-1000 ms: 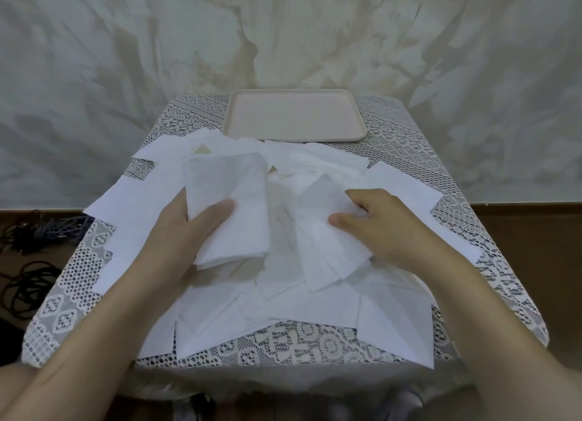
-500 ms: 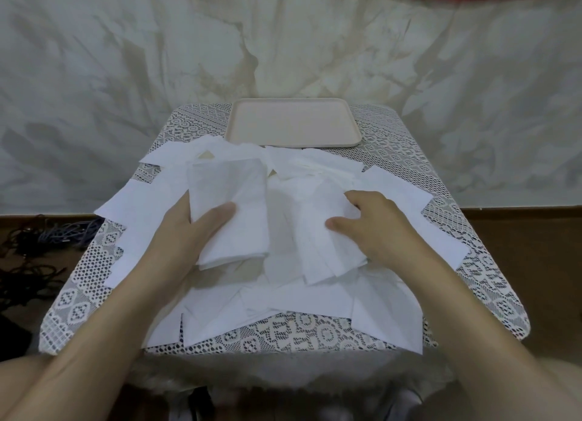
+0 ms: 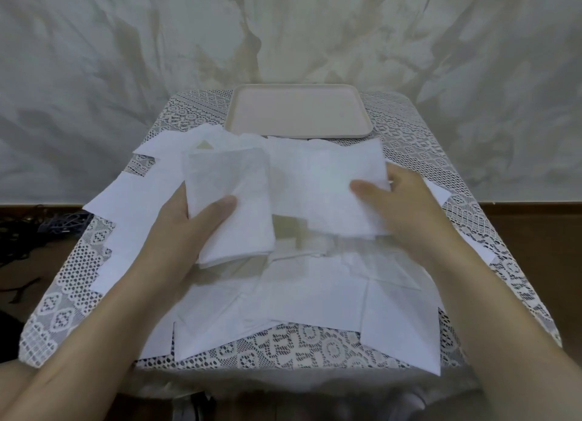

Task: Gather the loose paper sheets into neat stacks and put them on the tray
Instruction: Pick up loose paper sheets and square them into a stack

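Several loose white paper sheets [image 3: 315, 298] lie scattered over the lace-covered table. My left hand [image 3: 185, 228] holds a small stack of sheets [image 3: 233, 206] above the pile, thumb on top and fingers beneath. My right hand [image 3: 400, 206] pinches a single large sheet [image 3: 327, 184] by its right edge and has it lifted off the pile, next to the stack. A beige tray [image 3: 299, 112] with nothing on it sits at the far end of the table, beyond both hands.
The table [image 3: 78, 279] is narrow, with a white lace cloth, and some sheets overhang its near and side edges. A marbled wall stands right behind the tray. Dark cables [image 3: 28, 228] lie on the floor to the left.
My right hand has picked a sheet off the pile and raised it beside the stack. My left hand still holds the stack in about the same place.
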The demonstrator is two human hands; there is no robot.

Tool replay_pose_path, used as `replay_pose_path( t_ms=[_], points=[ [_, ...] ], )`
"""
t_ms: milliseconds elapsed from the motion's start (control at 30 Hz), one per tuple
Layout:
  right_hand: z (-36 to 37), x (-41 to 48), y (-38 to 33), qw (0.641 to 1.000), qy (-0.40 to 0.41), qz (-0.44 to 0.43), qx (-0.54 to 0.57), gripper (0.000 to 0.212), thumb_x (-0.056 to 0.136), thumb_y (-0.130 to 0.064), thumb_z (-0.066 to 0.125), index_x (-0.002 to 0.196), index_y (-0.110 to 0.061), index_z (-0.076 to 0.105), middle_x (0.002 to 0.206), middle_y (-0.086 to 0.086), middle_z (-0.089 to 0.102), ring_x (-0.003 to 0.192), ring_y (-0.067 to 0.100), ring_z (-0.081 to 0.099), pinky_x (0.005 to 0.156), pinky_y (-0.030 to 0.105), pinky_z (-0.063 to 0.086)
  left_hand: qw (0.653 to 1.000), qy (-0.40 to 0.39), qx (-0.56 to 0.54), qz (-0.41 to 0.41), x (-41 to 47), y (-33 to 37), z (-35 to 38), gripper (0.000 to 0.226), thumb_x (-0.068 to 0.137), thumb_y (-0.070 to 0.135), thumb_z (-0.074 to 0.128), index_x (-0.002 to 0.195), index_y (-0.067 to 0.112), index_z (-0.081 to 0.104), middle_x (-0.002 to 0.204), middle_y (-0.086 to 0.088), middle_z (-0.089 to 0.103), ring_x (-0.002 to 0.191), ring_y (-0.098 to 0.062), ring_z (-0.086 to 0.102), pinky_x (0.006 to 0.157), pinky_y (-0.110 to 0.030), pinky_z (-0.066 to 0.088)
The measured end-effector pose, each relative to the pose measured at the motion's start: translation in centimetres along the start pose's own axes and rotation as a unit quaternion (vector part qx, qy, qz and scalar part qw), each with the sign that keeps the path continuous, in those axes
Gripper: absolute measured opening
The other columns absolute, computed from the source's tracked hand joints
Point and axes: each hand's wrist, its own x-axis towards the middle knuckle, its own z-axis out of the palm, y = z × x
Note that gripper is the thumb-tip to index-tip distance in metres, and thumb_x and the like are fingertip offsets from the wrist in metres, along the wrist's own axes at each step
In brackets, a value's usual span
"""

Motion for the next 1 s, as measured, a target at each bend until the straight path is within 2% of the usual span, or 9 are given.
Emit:
replay_pose_path(
  t_ms=[100, 200, 333, 433, 533, 633, 800, 933, 1000],
  points=[
    [0.1, -0.2, 0.6, 0.984, -0.045, -0.001, -0.174, 0.018, 0.090, -0.034, 0.068, 0.095, -0.017, 0.071, 0.091, -0.001, 0.076, 0.089, 0.025, 0.072, 0.088, 0.047, 0.058, 1.000, 0.004, -0.005, 0.006, 0.1, 0.0, 0.1, 0.026, 0.100, 0.024, 0.066, 0.125, 0.032, 0.067, 0.114, 0.003, 0.079, 0.103, -0.021, 0.077, 0.078, -0.042, 0.064],
    [-0.4, -0.7, 0.6, 0.980, -0.054, 0.001, -0.193, 0.029, 0.082, -0.046, 0.069, 0.096, -0.020, 0.071, 0.091, -0.002, 0.076, 0.088, 0.024, 0.072, 0.085, 0.049, 0.059, 1.000, 0.003, -0.002, 0.009, 0.1, 0.1, 0.0, 0.026, 0.100, 0.025, 0.066, 0.125, 0.032, 0.067, 0.114, 0.004, 0.079, 0.102, -0.020, 0.077, 0.074, -0.038, 0.064],
    [-1.5, -1.0, 0.6, 0.977, -0.027, -0.029, -0.209, 0.050, 0.077, -0.055, 0.065, 0.097, -0.010, 0.062, 0.091, 0.011, 0.070, 0.083, 0.032, 0.065, 0.081, 0.047, 0.054, 1.000, 0.000, -0.006, 0.002, -0.1, 0.2, 0.1, 0.028, 0.100, 0.026, 0.067, 0.127, 0.033, 0.068, 0.119, 0.003, 0.078, 0.109, -0.024, 0.075, 0.086, -0.049, 0.063],
    [-1.9, -0.9, 0.7, 0.989, -0.021, -0.047, -0.140, 0.031, 0.090, -0.035, 0.064, 0.086, -0.007, 0.052, 0.075, 0.003, 0.056, 0.068, 0.022, 0.051, 0.068, 0.037, 0.041, 1.000, 0.003, 0.000, -0.007, -0.3, 0.2, 0.0, 0.027, 0.100, 0.029, 0.068, 0.126, 0.036, 0.069, 0.117, 0.003, 0.078, 0.109, -0.025, 0.075, 0.086, -0.055, 0.063],
    [-1.3, -0.9, 0.6, 0.991, -0.013, -0.056, -0.119, 0.006, 0.097, -0.021, 0.060, 0.093, -0.020, 0.064, 0.083, -0.010, 0.068, 0.078, 0.017, 0.065, 0.074, 0.037, 0.052, 1.000, 0.004, 0.001, -0.023, -0.3, 0.2, 0.1, 0.023, 0.099, 0.030, 0.068, 0.121, 0.038, 0.070, 0.114, 0.004, 0.079, 0.108, -0.026, 0.076, 0.086, -0.061, 0.060],
    [0.1, -0.9, -0.2, 0.982, -0.003, -0.085, -0.169, 0.017, 0.092, -0.033, 0.055, 0.105, -0.025, 0.063, 0.095, -0.004, 0.069, 0.090, 0.027, 0.065, 0.086, 0.047, 0.054, 1.000, 0.009, 0.006, -0.029, -0.2, 0.3, 0.1, 0.020, 0.099, 0.032, 0.068, 0.118, 0.040, 0.071, 0.111, 0.004, 0.079, 0.108, -0.029, 0.075, 0.081, -0.057, 0.061],
    [2.0, -0.2, -1.1, 0.946, -0.025, -0.156, -0.282, 0.012, 0.096, -0.024, 0.059, 0.100, -0.013, 0.057, 0.086, 0.004, 0.063, 0.083, 0.029, 0.054, 0.073, 0.038, 0.043, 0.999, 0.007, 0.015, -0.036, -0.2, 0.3, -0.1, 0.018, 0.098, 0.034, 0.069, 0.112, 0.044, 0.073, 0.113, 0.001, 0.079, 0.111, -0.034, 0.074, 0.091, -0.074, 0.051],
    [2.2, 0.6, -1.4, 0.925, -0.064, -0.145, -0.345, 0.019, 0.095, -0.031, 0.062, 0.108, -0.018, 0.059, 0.105, 0.001, 0.063, 0.100, 0.029, 0.054, 0.077, 0.038, 0.038, 0.999, 0.004, 0.014, -0.035, -0.1, 0.2, -0.1, 0.019, 0.098, 0.033, 0.069, 0.116, 0.042, 0.072, 0.112, 0.002, 0.079, 0.108, -0.032, 0.075, 0.087, -0.063, 0.057],
    [1.7, 0.6, -1.8, 0.932, -0.078, -0.121, -0.331, 0.016, 0.094, -0.032, 0.065, 0.104, -0.020, 0.061, 0.100, -0.001, 0.063, 0.096, 0.026, 0.054, 0.081, 0.038, 0.041, 0.999, 0.003, 0.010, -0.033, -0.1, 0.2, -0.1, 0.021, 0.098, 0.031, 0.068, 0.118, 0.037, 0.071, 0.112, 0.003, 0.080, 0.108, -0.030, 0.075, 0.088, -0.056, 0.058]
  ],
)
